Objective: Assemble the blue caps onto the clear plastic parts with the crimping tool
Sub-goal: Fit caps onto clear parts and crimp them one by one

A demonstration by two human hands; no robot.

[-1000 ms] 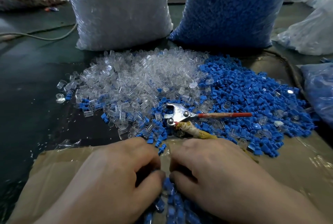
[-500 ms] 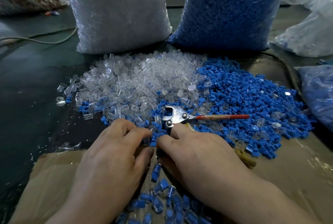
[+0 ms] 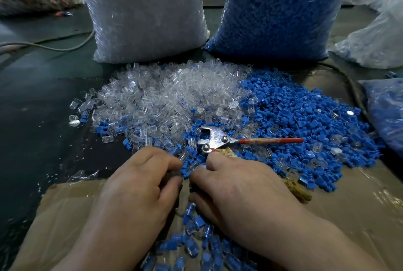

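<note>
My left hand [image 3: 139, 185] and right hand [image 3: 237, 185] lie knuckles-up, fingers curled toward each other at the heaps' near edge. I cannot tell whether either pinches a piece. One silver crimping tool [image 3: 214, 138] lies at 12 o'clock from my right fingertips, its red handle pointing to 3 and its tan-wrapped handle running under that hand. There are two heaps, past counting: small clear plastic parts [image 3: 165, 96] at 11, small blue plastic caps [image 3: 294, 118] at 2. A dozen-odd capped clear pieces [image 3: 196, 233] lie between my wrists on brown taped cardboard [image 3: 65, 209]. Two upright sacks stand at 12, a sack of clear parts [image 3: 144, 13] and a sack of blue caps [image 3: 277, 8], on a dark green surface [image 3: 32, 107]. One pale cable [image 3: 54, 47] trails at 10.
</note>
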